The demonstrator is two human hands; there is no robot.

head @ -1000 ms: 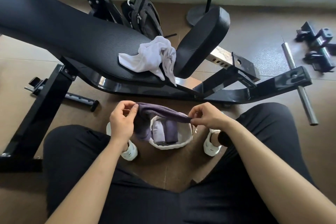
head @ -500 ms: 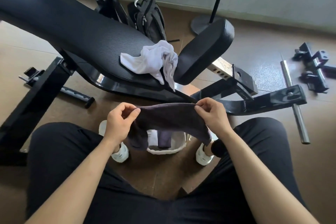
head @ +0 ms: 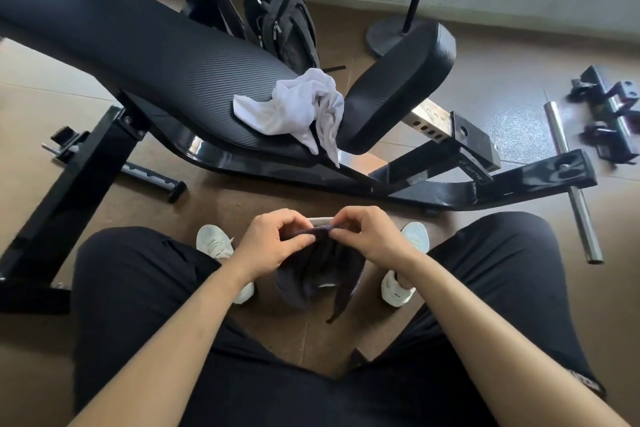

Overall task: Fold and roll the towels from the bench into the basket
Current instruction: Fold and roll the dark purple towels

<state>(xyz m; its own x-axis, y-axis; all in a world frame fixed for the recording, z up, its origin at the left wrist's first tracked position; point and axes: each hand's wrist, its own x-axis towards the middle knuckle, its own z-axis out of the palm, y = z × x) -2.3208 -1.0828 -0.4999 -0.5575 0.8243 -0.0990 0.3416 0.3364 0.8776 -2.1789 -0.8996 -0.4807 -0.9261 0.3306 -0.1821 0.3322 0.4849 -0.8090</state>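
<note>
**Dark towel.** We find the dark purple towel (head: pixel 322 274) held up between the knees, above the floor (head: pixel 221 198) and in front of the surface (head: pixel 156 52). Its upper edge is bunched into a short ridge between both grips. The rest hangs in loose folds, with one narrow tail reaching lowest on the right side.

**Left grip.** The left grip (head: pixel 273 246) is closed on the towel's upper edge. Thumb and curled fingers pinch the cloth at the left end of the ridge.

**Right grip.** The right grip (head: pixel 367 239) pinches the same edge just beside the left grip. The two sets of fingertips nearly meet.

**Basket.** We see only a short strip of the pale rim of the basket (head: pixel 320 219) behind the knuckles. The hanging towel and the grips cover the rest, so we cannot tell what lies inside.

**White towel.** The white towel (head: pixel 294 111) lies crumpled at the lower end of the black padded surface, touching the tilted seat pad (head: pixel 398 87). One corner hangs over the surface edge.

**Surroundings.** A white shoe (head: pixel 214 243) stands on each side of the hanging towel. A backpack (head: pixel 287 28) stands on the floor behind the surface. A steel bar (head: pixel 571 184) lies on the floor to the right.
</note>
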